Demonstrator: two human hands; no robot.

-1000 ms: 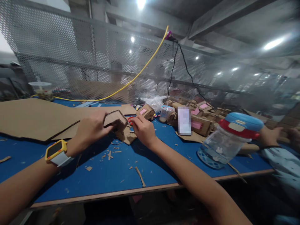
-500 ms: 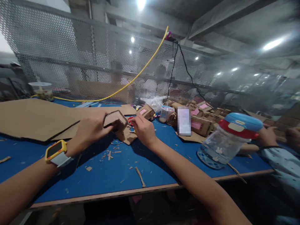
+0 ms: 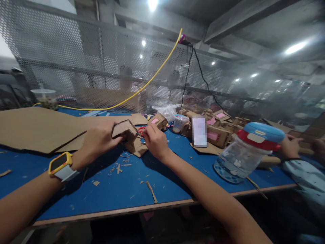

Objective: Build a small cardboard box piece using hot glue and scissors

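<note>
My left hand [image 3: 98,139], with a yellow watch on its wrist, is closed around a small angled cardboard piece [image 3: 125,128], holding it tilted above the table. Just right of that piece, my right hand [image 3: 156,141] has its fingers pressed together. What they grip, if anything, is hidden. A red loop, like a scissor handle [image 3: 141,130], shows beside the right fingertips; I cannot tell whether they touch it. Beneath lies a flat cardboard scrap [image 3: 138,149]. Behind the right hand sits a small cardboard box with a pink patch [image 3: 159,120].
Large cardboard sheets [image 3: 33,130] lie at the left of the blue table [image 3: 101,200], with trimmings near the middle. A water bottle [image 3: 241,156], a phone-like blurred panel [image 3: 199,132], a plastic cup [image 3: 180,123] and piled cardboard parts [image 3: 220,135] occupy the right. Another person's hand [image 3: 290,146] is beyond the bottle.
My right hand has shifted very slightly, and a yellow bit beneath its fingers no longer shows. The left hand and the cardboard piece stay in place.
</note>
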